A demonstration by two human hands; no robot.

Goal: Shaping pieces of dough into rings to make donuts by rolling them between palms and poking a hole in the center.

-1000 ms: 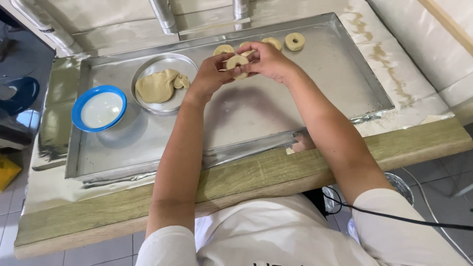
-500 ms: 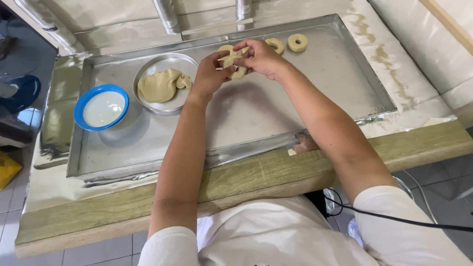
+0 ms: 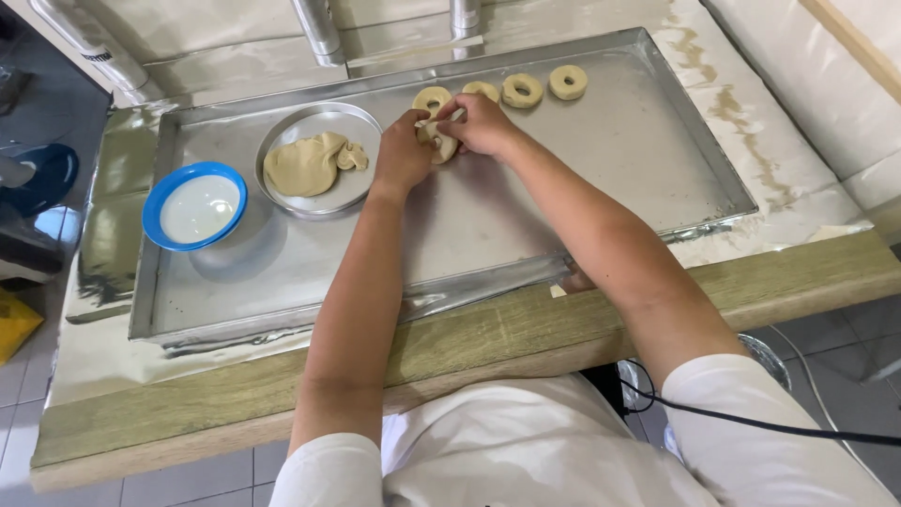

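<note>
Blue bowl of white liquid [image 3: 194, 207], steel pipes [image 3: 319, 28], blue object on tiled floor [image 3: 42, 176]

The tray [image 3: 648, 160] is bare metal with a dull, brushed sheen, as is the round dish [image 3: 361, 192] at its 10 o'clock. The dough lump [image 3: 305, 164] and dough rings [image 3: 522, 90] look matt and soft. The bowl [image 3: 160, 192] has a glossy blue rim. The table [image 3: 788, 277] edge is grained, matt wood.

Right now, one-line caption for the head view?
Both hands, left hand and right hand, shape a dough ring over a metal tray.
</note>
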